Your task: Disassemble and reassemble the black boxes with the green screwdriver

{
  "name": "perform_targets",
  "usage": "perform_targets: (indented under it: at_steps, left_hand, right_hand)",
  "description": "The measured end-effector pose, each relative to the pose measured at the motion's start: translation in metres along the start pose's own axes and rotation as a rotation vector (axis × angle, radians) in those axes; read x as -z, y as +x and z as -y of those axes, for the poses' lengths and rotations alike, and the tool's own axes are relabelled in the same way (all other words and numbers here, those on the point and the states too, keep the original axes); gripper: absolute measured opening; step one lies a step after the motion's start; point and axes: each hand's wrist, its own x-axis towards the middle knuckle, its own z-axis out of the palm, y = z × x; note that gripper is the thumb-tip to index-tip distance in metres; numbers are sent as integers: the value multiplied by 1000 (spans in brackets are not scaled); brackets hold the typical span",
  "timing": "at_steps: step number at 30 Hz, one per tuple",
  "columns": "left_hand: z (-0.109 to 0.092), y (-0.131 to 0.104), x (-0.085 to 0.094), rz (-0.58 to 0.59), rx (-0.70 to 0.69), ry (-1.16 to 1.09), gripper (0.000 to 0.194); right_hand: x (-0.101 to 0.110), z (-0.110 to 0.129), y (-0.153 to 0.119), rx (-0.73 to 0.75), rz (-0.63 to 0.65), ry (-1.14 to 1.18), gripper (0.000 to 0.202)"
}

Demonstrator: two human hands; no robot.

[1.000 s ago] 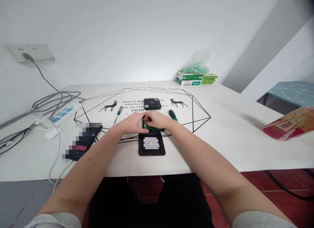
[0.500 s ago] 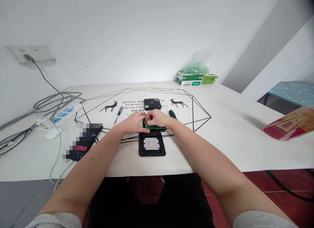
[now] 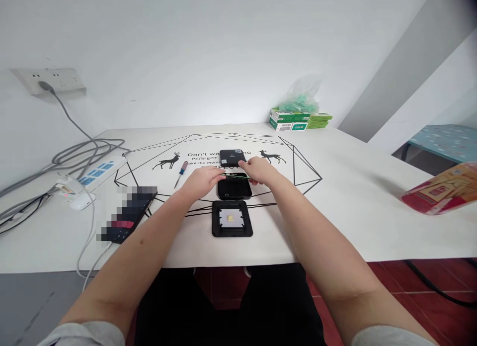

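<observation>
A green circuit board point(image 3: 237, 176), seen nearly edge-on, is raised above a black plastic case point(image 3: 234, 189). My left hand point(image 3: 204, 182) pinches the board's left end. My right hand point(image 3: 260, 170) grips its right end between thumb and fingers. The case lies open on the table with its dark inside showing. Nearer to me is a black square cover point(image 3: 232, 232) with a silver metal plate point(image 3: 238, 219) and a small yellowish pad inside. Beyond my hands sits another black square box point(image 3: 231, 157) with a white label.
A screwdriver point(image 3: 181, 174) lies left of my left hand. Further left are a phone point(image 3: 130, 214) and a white power strip point(image 3: 99, 172) with coiled grey cables. Green boxes point(image 3: 290, 118) stand at the back wall, and a red and yellow package point(image 3: 439, 189) is at the far right.
The circuit board has come up out of the black case and tilted nearly edge-on. My right hand has moved from the board's left side to its right end. The green-handled screwdriver is now hidden.
</observation>
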Motion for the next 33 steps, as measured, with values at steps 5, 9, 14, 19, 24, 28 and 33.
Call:
perform_targets:
  at_steps: [5,9,14,19,24,28,33]
  left_hand:
    - [-2,-1,4,-44,48,26,39]
    - [-9,-1,9,24,134,-66,50]
    - [-15,-4,4,273,214,-119,96]
    - [-11,0,3,383,174,-41,93]
    - [4,2,15,419,158,59,82]
    - [20,-2,22,393,191,158,68]
    - [34,-3,25,359,257,234,65]
  right_hand:
    - [-5,4,-3,-79,84,510,17]
    - [-8,2,6,-113,-77,733,29]
    - [-5,-6,20,-86,-280,772,29]
    - [-8,-9,25,-57,-381,735,34]
    - [-8,-12,27,-36,-383,655,35]
    - [-4,-16,28,-33,-385,567,40]
    - [-1,-22,26,-64,-334,414,36]
